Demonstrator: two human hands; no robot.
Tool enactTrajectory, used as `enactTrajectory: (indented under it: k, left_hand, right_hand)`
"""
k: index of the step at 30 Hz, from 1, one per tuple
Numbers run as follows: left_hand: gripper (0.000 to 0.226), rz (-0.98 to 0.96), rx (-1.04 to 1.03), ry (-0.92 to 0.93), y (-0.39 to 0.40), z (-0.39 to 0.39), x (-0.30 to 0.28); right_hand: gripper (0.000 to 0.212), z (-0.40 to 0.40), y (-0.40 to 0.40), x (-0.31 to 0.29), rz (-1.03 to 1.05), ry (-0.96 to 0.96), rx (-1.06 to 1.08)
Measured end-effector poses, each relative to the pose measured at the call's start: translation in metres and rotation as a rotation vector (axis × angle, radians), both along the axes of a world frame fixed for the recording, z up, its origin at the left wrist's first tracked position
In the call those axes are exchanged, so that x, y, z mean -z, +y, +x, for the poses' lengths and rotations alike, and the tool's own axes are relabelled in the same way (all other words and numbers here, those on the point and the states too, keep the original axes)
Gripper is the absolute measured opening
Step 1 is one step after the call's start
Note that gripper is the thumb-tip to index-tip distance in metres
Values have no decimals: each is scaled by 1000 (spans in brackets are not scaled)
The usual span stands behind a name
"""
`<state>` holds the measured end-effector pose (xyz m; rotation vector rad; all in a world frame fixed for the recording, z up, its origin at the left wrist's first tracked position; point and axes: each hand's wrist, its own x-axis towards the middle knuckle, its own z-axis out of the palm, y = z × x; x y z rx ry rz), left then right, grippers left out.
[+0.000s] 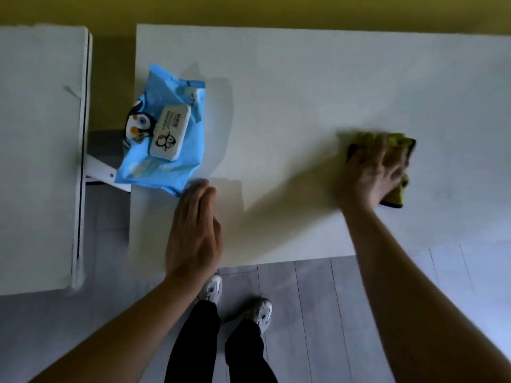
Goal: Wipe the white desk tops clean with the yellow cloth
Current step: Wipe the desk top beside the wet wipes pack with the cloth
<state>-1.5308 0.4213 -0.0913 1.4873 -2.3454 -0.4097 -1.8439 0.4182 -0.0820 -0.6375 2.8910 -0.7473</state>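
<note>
Currently, head view only. Landmark: wet-wipes pack [163, 134], blue with penguin print and a white flip lid, lying on the left end of the main white desk top [290, 87] and overhanging its left edge. Left hand [193, 230] just below the pack, flat on the desk, fingers straight and together, tips near the pack's bottom corner. Right hand [373, 168] well right of the pack, pressed down on the yellow cloth [398, 193], fingers curled over it; hand is motion-blurred. Cloth is bunched with a dark edge, touching the desk. Second white desk top [38, 150] left of the pack, across a gap. Grey plank floor [304, 313], white sneakers [260, 310] below.
</note>
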Motion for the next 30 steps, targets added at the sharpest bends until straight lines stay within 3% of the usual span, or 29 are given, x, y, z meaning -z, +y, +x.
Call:
enactTrajectory:
  k: [5, 7, 10, 13, 16, 18, 20, 23, 25, 27, 28, 30]
  left_hand:
    - [56, -5, -24, -24, 0, -3, 0]
    - [58, -6, -33, -65, 0, -3, -3]
    - [51, -12, 43, -69, -5, -6, -7]
    - [53, 3, 163, -45, -20, -28, -9]
    - [56, 17, 134, -53, -37, -56, -10]
    - [57, 11, 102, -68, -44, -63, -7]
    - [59, 12, 48, -79, -45, -63, -3]
    - [65, 12, 7, -95, -43, -65, -4]
    - [68, 6, -20, -119, -44, -66, -4]
    - [69, 9, -27, -148, -44, -65, -4]
    - [67, 11, -22, -151, -44, -63, -3]
    - [64, 29, -4, -140, -45, -61, -2]
  right_hand:
    - [53, 120, -63, 1, -75, 77, -693]
    - [54, 145, -74, 0, -115, 59, -805]
    - [51, 114, -66, 4, -144, 123, -800]
    - [52, 33, -48, 6, -25, 148, -485]
    - [51, -32, -34, -2, 16, 55, -143]
    - [52, -40, -43, -6, 36, 4, -26]
    - [57, -8, -67, -5, 93, 8, -142]
    - [56, 83, -113, -4, 107, 58, -711]
    - [50, 129, -133, -6, 43, 57, -948]
    - [50, 133, -138, -7, 4, 32, -1017]
    - [49, 123, -135, -8, 34, 112, -1052]
    - [48, 80, -124, -1, 62, 194, -972]
